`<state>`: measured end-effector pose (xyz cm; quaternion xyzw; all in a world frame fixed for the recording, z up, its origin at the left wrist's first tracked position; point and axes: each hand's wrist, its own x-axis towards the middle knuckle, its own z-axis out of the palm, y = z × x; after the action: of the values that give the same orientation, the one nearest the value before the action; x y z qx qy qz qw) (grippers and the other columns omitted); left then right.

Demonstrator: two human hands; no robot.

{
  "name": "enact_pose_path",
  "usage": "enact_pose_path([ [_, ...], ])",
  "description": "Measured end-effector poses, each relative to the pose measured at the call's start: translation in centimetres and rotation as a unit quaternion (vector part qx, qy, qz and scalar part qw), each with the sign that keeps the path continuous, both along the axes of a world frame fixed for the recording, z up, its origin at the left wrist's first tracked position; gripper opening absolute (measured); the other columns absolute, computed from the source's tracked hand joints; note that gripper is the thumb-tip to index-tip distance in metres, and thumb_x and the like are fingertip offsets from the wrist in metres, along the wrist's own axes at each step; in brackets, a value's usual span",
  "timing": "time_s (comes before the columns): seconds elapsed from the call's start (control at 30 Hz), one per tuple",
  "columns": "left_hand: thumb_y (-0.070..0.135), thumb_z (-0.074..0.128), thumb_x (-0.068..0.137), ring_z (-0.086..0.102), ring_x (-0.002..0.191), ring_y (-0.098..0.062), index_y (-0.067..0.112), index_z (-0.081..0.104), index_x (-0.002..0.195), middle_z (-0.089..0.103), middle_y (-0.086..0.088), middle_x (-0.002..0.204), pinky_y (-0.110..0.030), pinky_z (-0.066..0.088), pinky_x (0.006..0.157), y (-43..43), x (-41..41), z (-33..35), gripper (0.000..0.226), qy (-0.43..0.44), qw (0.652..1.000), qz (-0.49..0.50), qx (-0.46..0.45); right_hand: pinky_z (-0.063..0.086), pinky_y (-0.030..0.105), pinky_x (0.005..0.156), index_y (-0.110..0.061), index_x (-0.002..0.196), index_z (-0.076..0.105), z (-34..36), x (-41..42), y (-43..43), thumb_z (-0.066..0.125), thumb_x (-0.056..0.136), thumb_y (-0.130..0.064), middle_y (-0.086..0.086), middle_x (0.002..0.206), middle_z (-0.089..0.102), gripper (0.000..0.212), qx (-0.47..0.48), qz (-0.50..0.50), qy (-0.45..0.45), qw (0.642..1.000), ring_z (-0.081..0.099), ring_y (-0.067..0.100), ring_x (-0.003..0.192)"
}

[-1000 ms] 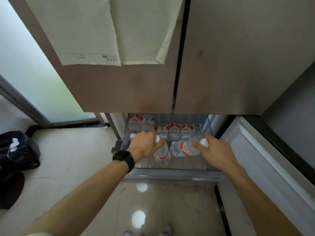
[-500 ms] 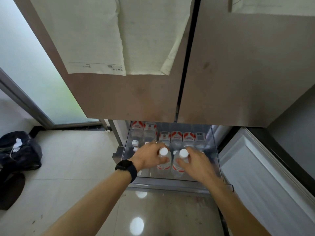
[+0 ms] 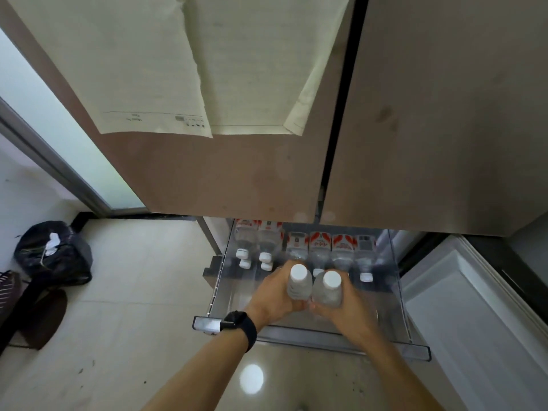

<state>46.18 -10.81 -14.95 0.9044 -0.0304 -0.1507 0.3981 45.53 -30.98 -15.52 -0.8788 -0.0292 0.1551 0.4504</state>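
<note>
Over the pulled-out clear plastic fridge drawer point(image 3: 311, 333), its metal front rail toward us, we see both hands at work. Our left hand point(image 3: 274, 298) has its fingers curled round a small clear plastic water bottle w/ a white screw cap point(image 3: 299, 284). The right hand point(image 3: 351, 304) wraps a second clear white-capped bottle point(image 3: 328, 292) the same way. Both bottles stand upright, caps up toward the camera, bodies touching side by side approx. mid-drawer, just in front of the stored row. We can't tell whether their bases rest on the drawer floor or hang just above it, since the hands hide that part. Behind them, at the back of the drawer, a row of clear bottles w/ red-and-white labels point(image 3: 320, 241) lies flat, caps pointing toward us. A black smartwatch point(image 3: 238, 321) sits on the left wrist. Above the drawer are the brown fridge doors point(image 3: 237, 179), shut, w/ pale printed paper sheets point(image 3: 154, 69) stuck on the left one. A white lower door point(image 3: 474, 315) stands open at right. At far left a black bin bag point(image 3: 53, 256) lies on the cream tiled floor point(image 3: 133, 307).
</note>
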Motion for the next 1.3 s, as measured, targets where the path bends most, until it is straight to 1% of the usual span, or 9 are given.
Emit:
enact_pose_path([
  [0.27, 0.032, 0.087, 0.073, 0.061, 0.106, -0.014, 0.033, 0.051, 0.124, 0.065, 0.011, 0.119, -0.043, 0.053, 0.092, 0.8, -0.7, 0.9, 0.062, -0.035, 0.999, 0.002, 0.005, 0.054, 0.025, 0.081, -0.043, 0.11, 0.057, 0.2, -0.4, 0.4, 0.088, 0.07, -0.033, -0.017, 0.105, 0.067, 0.051, 0.021, -0.048, 0.006, 0.999, 0.064, 0.002, 0.098],
  [0.4, 0.032, 0.089, 0.073, 0.06, 0.106, -0.006, 0.041, 0.05, 0.121, 0.064, 0.019, 0.114, -0.027, 0.051, 0.093, 3.6, -3.2, 4.3, 0.063, -0.075, 0.995, 0.06, -0.038, 0.047, 0.009, 0.068, -0.044, 0.107, 0.055, 4.6, -2.0, 1.5, 0.089, 0.072, -0.019, -0.024, 0.1, 0.067, 0.055, 0.077, -0.056, -0.033, 0.995, 0.061, -0.013, 0.093],
  [0.5, 0.033, 0.091, 0.071, 0.06, 0.108, -0.003, 0.052, 0.047, 0.116, 0.063, 0.025, 0.111, -0.022, 0.049, 0.095, 7.0, -6.5, 8.4, 0.066, -0.125, 0.982, 0.123, -0.067, 0.047, 0.013, 0.073, -0.046, 0.11, 0.055, 8.9, -3.1, 4.9, 0.09, 0.069, -0.022, -0.026, 0.103, 0.067, 0.059, 0.113, -0.01, -0.073, 0.991, 0.061, -0.012, 0.095],
  [0.63, 0.032, 0.092, 0.071, 0.055, 0.104, 0.016, 0.055, 0.047, 0.114, 0.06, 0.036, 0.108, -0.008, 0.045, 0.088, 12.9, -13.3, 13.3, 0.066, -0.189, 0.961, 0.194, -0.061, 0.05, 0.015, 0.075, -0.045, 0.113, 0.055, 13.3, -5.8, 11.6, 0.092, 0.067, -0.024, -0.027, 0.106, 0.064, 0.062, 0.134, 0.083, -0.126, 0.979, 0.06, -0.007, 0.098],
  [0.83, 0.038, 0.09, 0.07, 0.06, 0.103, -0.005, 0.045, 0.052, 0.122, 0.064, 0.019, 0.114, -0.025, 0.049, 0.089, 22.6, -29.1, 17.0, 0.065, -0.229, 0.919, 0.321, 0.013, 0.054, 0.033, 0.086, -0.045, 0.117, 0.051, 16.3, -15.7, 24.1, 0.09, 0.068, -0.035, -0.022, 0.111, 0.061, 0.063, 0.138, 0.265, -0.134, 0.945, 0.059, 0.003, 0.102],
  [0.97, 0.045, 0.088, 0.071, 0.057, 0.101, 0.005, 0.05, 0.047, 0.124, 0.062, 0.023, 0.113, -0.015, 0.043, 0.081, 27.5, -43.2, 16.8, 0.067, -0.209, 0.889, 0.401, 0.062, 0.048, 0.018, 0.077, -0.048, 0.116, 0.05, 16.5, -26.3, 32.1, 0.089, 0.066, -0.038, -0.023, 0.11, 0.06, 0.064, 0.148, 0.373, -0.137, 0.906, 0.058, 0.001, 0.1],
  [1.03, 0.048, 0.088, 0.07, 0.057, 0.104, 0.002, 0.051, 0.046, 0.125, 0.062, 0.022, 0.115, -0.019, 0.046, 0.084, 29.1, -50.6, 16.4, 0.069, -0.196, 0.871, 0.444, 0.076, 0.046, 0.013, 0.071, -0.047, 0.115, 0.051, 16.6, -32.3, 35.6, 0.089, 0.068, -0.033, -0.024, 0.106, 0.062, 0.062, 0.16, 0.425, -0.128, 0.881, 0.059, -0.001, 0.096],
  [1.1, 0.044, 0.088, 0.068, 0.059, 0.103, -0.001, 0.051, 0.047, 0.122, 0.063, 0.021, 0.112, -0.027, 0.051, 0.086, 30.1, -57.8, 16.0, 0.068, -0.185, 0.845, 0.495, 0.084, 0.048, 0.011, 0.069, -0.047, 0.111, 0.052, 16.5, -38.3, 38.5, 0.089, 0.069, -0.03, -0.024, 0.101, 0.063, 0.059, 0.169, 0.478, -0.109, 0.855, 0.059, -0.002, 0.093],
  [1.3, 0.036, 0.088, 0.068, 0.057, 0.1, 0.002, 0.045, 0.052, 0.117, 0.063, 0.024, 0.107, -0.024, 0.048, 0.082, 31.1, -77.0, 16.1, 0.063, -0.146, 0.772, 0.608, 0.113, 0.049, 0.012, 0.067, -0.042, 0.106, 0.056, 16.2, -55.6, 45.5, 0.088, 0.069, -0.025, -0.017, 0.098, 0.067, 0.052, 0.172, 0.615, -0.068, 0.766, 0.061, -0.002, 0.089],
])
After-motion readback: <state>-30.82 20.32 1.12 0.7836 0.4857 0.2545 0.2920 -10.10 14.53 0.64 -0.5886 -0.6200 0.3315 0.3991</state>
